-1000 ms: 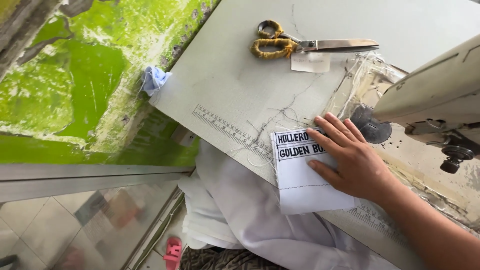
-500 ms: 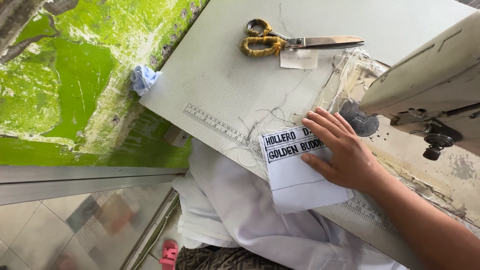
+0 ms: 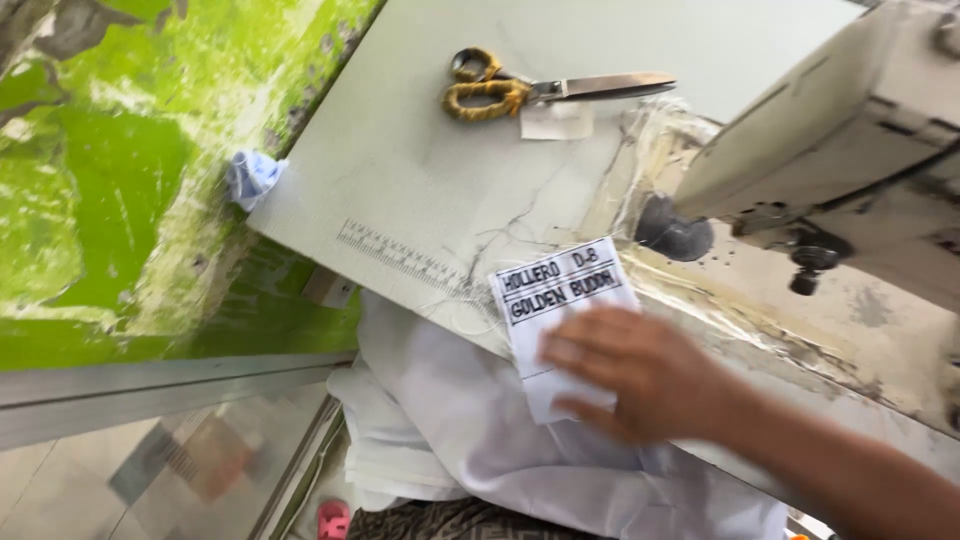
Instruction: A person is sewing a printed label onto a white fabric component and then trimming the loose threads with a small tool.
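My right hand (image 3: 640, 375) lies flat on the lower part of a white printed label (image 3: 560, 300), which rests at the near edge of the pale sewing table (image 3: 420, 170). The hand is blurred and its fingers are spread over the label, not closed around it. White fabric (image 3: 460, 430) hangs off the table edge just below the label, toward my lap. My left hand is out of sight.
Yellow-handled scissors (image 3: 520, 92) lie at the far side of the table beside a small white tag (image 3: 556, 120). A sewing machine (image 3: 860, 160) fills the right side. A ruler strip (image 3: 400, 258) runs along the table edge. A blue cloth scrap (image 3: 252, 176) sits by the green wall (image 3: 110, 190).
My right hand has slid back along the label toward me, uncovering its printed upper part. The view has also shifted, so the table sits further left.
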